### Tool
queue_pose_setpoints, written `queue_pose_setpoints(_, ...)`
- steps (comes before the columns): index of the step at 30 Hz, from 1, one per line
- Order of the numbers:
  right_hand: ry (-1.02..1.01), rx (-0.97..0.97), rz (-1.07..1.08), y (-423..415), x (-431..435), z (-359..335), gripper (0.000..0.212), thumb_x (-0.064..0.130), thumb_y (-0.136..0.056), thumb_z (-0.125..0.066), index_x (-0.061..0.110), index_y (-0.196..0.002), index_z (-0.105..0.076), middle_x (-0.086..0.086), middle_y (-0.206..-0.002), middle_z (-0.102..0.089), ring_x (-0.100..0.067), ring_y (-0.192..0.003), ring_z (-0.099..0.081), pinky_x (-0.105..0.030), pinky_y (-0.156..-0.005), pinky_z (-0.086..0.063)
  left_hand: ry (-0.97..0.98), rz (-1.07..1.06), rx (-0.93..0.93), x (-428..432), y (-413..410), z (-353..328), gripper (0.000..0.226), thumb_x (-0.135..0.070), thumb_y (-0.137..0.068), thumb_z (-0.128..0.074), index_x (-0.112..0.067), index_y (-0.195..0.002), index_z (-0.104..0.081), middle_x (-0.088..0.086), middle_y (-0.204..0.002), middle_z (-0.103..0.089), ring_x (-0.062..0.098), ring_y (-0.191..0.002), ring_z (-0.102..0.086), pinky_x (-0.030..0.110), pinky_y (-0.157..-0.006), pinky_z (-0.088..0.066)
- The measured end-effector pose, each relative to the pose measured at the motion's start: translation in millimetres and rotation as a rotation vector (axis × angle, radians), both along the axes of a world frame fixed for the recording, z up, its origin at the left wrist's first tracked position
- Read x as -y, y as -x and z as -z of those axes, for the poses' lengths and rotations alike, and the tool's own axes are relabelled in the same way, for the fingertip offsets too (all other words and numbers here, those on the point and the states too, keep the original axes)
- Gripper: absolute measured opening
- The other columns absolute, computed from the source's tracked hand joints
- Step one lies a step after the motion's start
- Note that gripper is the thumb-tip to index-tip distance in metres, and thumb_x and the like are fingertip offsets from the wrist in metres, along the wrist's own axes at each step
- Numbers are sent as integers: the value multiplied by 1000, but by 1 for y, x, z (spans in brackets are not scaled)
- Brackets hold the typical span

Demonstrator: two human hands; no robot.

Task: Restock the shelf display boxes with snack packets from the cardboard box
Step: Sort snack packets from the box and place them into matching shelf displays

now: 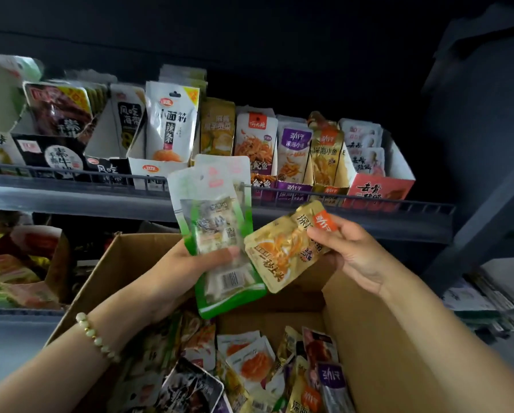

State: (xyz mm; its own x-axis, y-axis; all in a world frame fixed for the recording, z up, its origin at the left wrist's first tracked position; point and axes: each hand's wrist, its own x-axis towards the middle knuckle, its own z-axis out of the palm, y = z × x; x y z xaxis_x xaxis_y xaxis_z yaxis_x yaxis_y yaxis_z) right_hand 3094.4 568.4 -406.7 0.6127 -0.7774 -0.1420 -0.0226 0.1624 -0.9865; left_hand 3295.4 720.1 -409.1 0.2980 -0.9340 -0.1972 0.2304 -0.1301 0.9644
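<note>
Fingers point(316, 234) of right hand point(351, 251) pinch gold packet point(282, 251); left hand point(190, 263) grips green packets point(217, 234). Sorting step; next, gold box point(328, 190) at one o'clock.

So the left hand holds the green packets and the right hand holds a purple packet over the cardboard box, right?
Not quite. The head view shows the right hand holding a gold packet, not a purple one. The left hand does hold the green packets over the cardboard box.

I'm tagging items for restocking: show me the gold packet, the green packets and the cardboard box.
gold packet point(282, 251): head view, printed front.
green packets point(217, 228): head view, clear window.
cardboard box point(377, 347): head view, right inner wall.
</note>
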Motion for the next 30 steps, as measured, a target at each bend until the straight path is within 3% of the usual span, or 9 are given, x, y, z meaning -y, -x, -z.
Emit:
queue_pose_setpoints(3, 219, -71, 132, 13, 26, -32, 60, 28, -62, -75, 13, -118, -61, -6, -106, -72, -20, -99, -69, -38, -86, -56, 15, -77, -20, 13, -2, -22, 17, -6, -85, -62, -11, -100, -68, 8, -92, -76, 18, -75, -74, 30, -65, -60)
queue_pose_setpoints(7, 454, -98, 285, 29, 77, -83, 51, 26, -72, -75, 18, -119, -58, 2, -106, -69, -9, -92, -68, -22, -71, -55, 41, -108, -30, 33, -3, -46, 17, -5, -86, -61, -12, -101, -65, 5, -87, -76, 18, -71, -74, 27, -55, -59)
queue_pose_setpoints(10, 660, -252, 324, 32, 120, -107, 40, 22, -79, -77, 22, -113, -58, 4, -102, -66, -15, -97, -65, -33, -83, -54, 35, -127, -57, 49, -2, -56, 18, -5, -85, -62, -10, -103, -63, 7, -87, -76, 21, -72, -74, 32, -56, -60)
queue_pose_setpoints(13, 802, -396, 265, 22, 149, -117, 39, 20, -79, -77, 23, -111, -55, 5, -100, -62, -14, -95, -61, -26, -77, -50, 36, -142, -52, 63, -1, -61, 18, -5, -86, -62, -8, -104, -63, 11, -92, -75, 24, -76, -74, 40, -70, -56)
queue_pose_setpoints(17, 871, -566, 111, -2, 174, -112, 39, 24, -79, -77, 24, -111, -54, 2, -104, -60, -16, -97, -58, -28, -79, -49, 17, -135, -17, 75, 3, -61, 18, -8, -86, -63, -11, -103, -63, 9, -90, -76, 24, -77, -74, 40, -72, -54)
queue_pose_setpoints(20, 968, -746, -62, -17, 187, -99, 40, 26, -80, -77, 20, -114, -55, 2, -103, -57, -19, -98, -58, -22, -72, -45, 13, -142, -8, 80, 4, -59, 20, -9, -83, -64, -13, -102, -63, 7, -87, -76, 24, -76, -74, 42, -75, -54)
queue_pose_setpoints(24, 1092, -846, -187, -25, 197, -91, 57, 27, -78, -78, 22, -127, -49, 5, -112, -51, -17, -105, -54, -28, -83, -47, -1, -134, 17, 83, 4, -58, 34, -15, -67, -68, -14, -101, -64, 8, -88, -76, 28, -82, -72, 45, -83, -52)
queue_pose_setpoints(27, 1157, -906, -243, -28, 202, -89, 72, 30, -75, -81, 25, -135, -41, 10, -117, -46, -13, -108, -48, -29, -87, -46, -8, -135, 28, 84, 4, -57, 38, -17, -60, -67, -14, -98, -64, 8, -86, -76, 27, -79, -73, 43, -80, -52)
queue_pose_setpoints(30, 1199, -891, -206, -30, 206, -87, 69, 29, -75, -80, 30, -131, -40, 4, -119, -53, -18, -107, -53, -37, -87, -52, -9, -126, 27, 86, 4, -54, 39, -17, -62, -67, -13, -101, -64, 8, -87, -76, 24, -74, -74, 39, -72, -51)
